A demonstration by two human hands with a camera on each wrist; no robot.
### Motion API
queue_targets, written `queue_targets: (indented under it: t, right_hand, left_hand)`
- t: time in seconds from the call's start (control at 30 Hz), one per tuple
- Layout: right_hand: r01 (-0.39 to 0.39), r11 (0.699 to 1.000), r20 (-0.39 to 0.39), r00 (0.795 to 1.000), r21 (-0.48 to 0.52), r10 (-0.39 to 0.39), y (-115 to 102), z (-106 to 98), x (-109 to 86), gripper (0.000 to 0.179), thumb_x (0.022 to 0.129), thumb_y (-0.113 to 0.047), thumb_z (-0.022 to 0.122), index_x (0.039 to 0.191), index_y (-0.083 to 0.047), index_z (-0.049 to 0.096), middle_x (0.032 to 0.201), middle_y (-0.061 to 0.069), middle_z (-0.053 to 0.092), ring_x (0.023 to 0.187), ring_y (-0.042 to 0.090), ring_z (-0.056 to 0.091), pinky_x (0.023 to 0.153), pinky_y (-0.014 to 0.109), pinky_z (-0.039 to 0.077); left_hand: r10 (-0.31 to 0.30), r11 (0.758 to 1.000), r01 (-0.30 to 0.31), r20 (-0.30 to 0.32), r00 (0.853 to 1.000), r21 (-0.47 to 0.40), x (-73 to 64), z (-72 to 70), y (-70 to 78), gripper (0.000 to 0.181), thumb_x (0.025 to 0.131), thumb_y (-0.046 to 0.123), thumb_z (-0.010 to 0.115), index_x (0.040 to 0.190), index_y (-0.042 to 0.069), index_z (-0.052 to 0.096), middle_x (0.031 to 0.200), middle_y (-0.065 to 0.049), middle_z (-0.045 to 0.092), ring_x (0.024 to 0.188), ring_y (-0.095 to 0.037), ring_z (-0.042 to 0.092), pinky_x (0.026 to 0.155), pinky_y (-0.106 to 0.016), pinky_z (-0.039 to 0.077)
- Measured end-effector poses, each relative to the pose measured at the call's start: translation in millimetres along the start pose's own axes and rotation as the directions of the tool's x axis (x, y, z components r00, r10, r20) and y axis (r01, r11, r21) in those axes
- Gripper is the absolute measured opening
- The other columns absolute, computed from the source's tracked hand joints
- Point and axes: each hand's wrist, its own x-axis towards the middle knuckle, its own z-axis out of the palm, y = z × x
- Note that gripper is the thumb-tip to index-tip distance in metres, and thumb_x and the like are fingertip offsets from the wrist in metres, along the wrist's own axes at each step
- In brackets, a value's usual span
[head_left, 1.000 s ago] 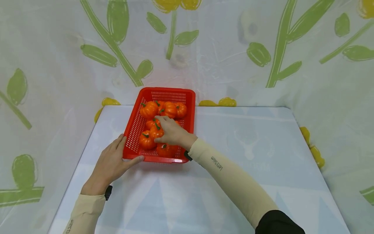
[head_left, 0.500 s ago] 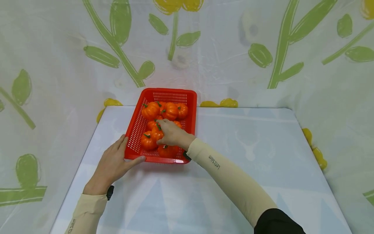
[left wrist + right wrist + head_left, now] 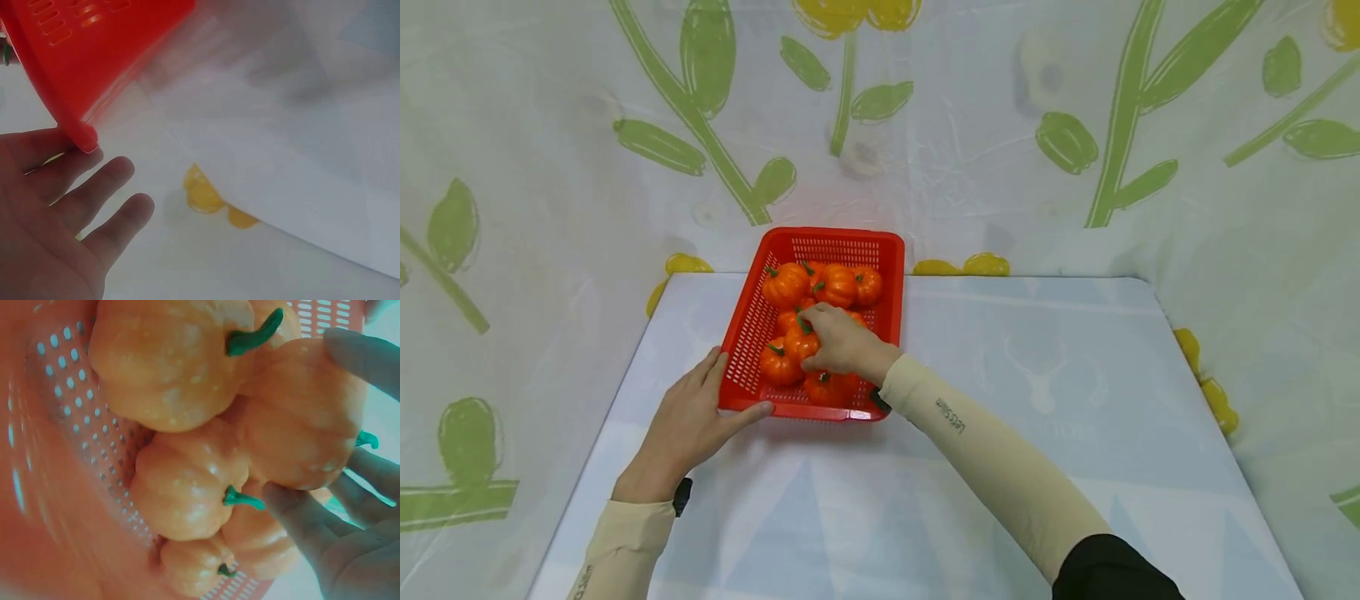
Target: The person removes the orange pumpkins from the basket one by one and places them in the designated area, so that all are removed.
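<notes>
Held mini pumpkin [image 3: 800,343]: orange, ribbed, green-stemmed, in the near half of the basket; squat and round, with no clear long axis. It lies directly left of the right palm, its stem toward the far side.
Right hand [image 3: 842,340]: the nearer one, coming over the basket from the right — thumb on the pumpkin's near side, fingers around its far side, pinching it. How firmly the pads press, I cannot fairly tell; the right wrist view is washed out.
Left hand [image 3: 688,417]: at the basket's near left corner, well apart from the held pumpkin; fingers spread and fairly straight, fingertips touching the left rim, thumb along the near one.
Red plastic basket [image 3: 891,275]: perforated, its longer sides running near to far, at the far left of the table [image 3: 970,500].
Other mini pumpkins: one near left [image 3: 780,363] just beside the held one, one against the near wall [image 3: 830,389], a group at the far end [image 3: 837,285].
Right sleeve [image 3: 1000,454]: beige, printed "LetsSlim".
Left sleeve [image 3: 625,546]: same lettering, cut off by the picture's edge.
Table cover print: pale deer head [image 3: 1040,383] on the right — faint letters below it, unreadable.
</notes>
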Motion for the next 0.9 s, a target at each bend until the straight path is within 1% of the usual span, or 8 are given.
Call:
queue_targets:
  t: [0.13,0.2,0.33,0.5,0.6,0.7,0.8,0.9]
  right_hand:
    - [0.052,0.999,-0.072,0.996,-0.007,-0.052,-1,-8,-3.0,0.074,0.086,-0.029,0.084,0.148,-0.007,0.048,0.148,0.009,0.049,0.135,0.024,0.046,0.111,0.035,0.043]
    - [0.067,0.998,-0.099,0.993,-0.005,-0.067,-1,-14,-3.9,0.074,0.086,-0.030,0.084,0.148,-0.007,0.048,0.148,0.009,0.049,0.136,0.025,0.045,0.111,0.035,0.043]
    - [0.074,0.997,-0.144,0.987,0.005,-0.072,1,-26,-5.9,0.076,0.087,-0.033,0.082,0.149,-0.008,0.047,0.150,0.009,0.047,0.138,0.025,0.043,0.111,0.036,0.042]
    - [0.079,0.997,-0.220,0.973,0.021,-0.072,9,-40,-10.9,0.076,0.086,-0.035,0.082,0.149,-0.009,0.047,0.151,0.007,0.046,0.138,0.023,0.043,0.112,0.034,0.041]
    - [0.081,0.996,-0.278,0.958,0.048,-0.065,17,-47,-15.1,0.075,0.085,-0.035,0.083,0.147,-0.009,0.049,0.150,0.006,0.047,0.137,0.022,0.044,0.112,0.033,0.041]
    - [0.083,0.994,-0.338,0.939,0.064,-0.056,27,-55,-19.5,0.076,0.085,-0.034,0.083,0.148,-0.009,0.049,0.151,0.005,0.047,0.136,0.022,0.044,0.111,0.034,0.041]
    - [0.080,0.995,-0.397,0.917,0.066,-0.047,38,-63,-23.4,0.078,0.085,-0.034,0.084,0.149,-0.009,0.047,0.151,0.006,0.046,0.137,0.022,0.044,0.112,0.035,0.041]
    - [0.096,0.993,-0.455,0.889,0.065,-0.056,50,-69,-26.8,0.078,0.085,-0.032,0.084,0.149,-0.009,0.048,0.151,0.007,0.046,0.137,0.023,0.043,0.113,0.036,0.040]
  left_hand:
    - [-0.007,1.000,0.007,0.009,1.000,-0.003,-1.2,-0.7,0.8,0.120,0.082,0.077,0.063,0.157,-0.008,0.023,0.159,-0.032,0.025,0.136,-0.056,0.036,0.106,-0.069,0.036]
    - [-0.018,1.000,0.019,0.024,1.000,-0.010,-1.9,-1.2,0.8,0.120,0.083,0.078,0.061,0.158,-0.007,0.021,0.160,-0.032,0.023,0.135,-0.056,0.036,0.104,-0.069,0.038]
    - [-0.038,0.999,0.039,0.055,0.998,-0.027,-3.2,-1.0,0.6,0.121,0.084,0.079,0.059,0.159,-0.005,0.016,0.162,-0.031,0.019,0.135,-0.058,0.037,0.102,-0.070,0.039]
    - [-0.039,0.999,0.041,0.047,0.998,-0.031,-4.0,1.0,-0.2,0.120,0.085,0.078,0.058,0.159,-0.006,0.016,0.162,-0.030,0.019,0.136,-0.058,0.035,0.103,-0.070,0.037]
    - [-0.041,0.999,0.043,0.039,0.998,-0.033,-4.6,1.7,0.5,0.119,0.085,0.077,0.059,0.159,-0.006,0.017,0.162,-0.030,0.019,0.137,-0.057,0.033,0.104,-0.070,0.037]
    - [-0.048,0.998,0.049,0.040,0.998,-0.030,-5.2,1.3,2.4,0.120,0.084,0.077,0.059,0.159,-0.006,0.017,0.162,-0.031,0.019,0.138,-0.056,0.032,0.104,-0.070,0.036]
    - [-0.048,0.998,0.049,0.039,0.998,-0.028,-5.6,0.4,5.0,0.120,0.084,0.077,0.059,0.158,-0.007,0.017,0.162,-0.031,0.019,0.137,-0.056,0.033,0.105,-0.069,0.036]
    - [-0.046,0.999,0.047,0.035,0.998,-0.024,-5.7,0.1,7.3,0.119,0.084,0.077,0.059,0.158,-0.007,0.018,0.161,-0.031,0.020,0.136,-0.057,0.035,0.105,-0.069,0.036]
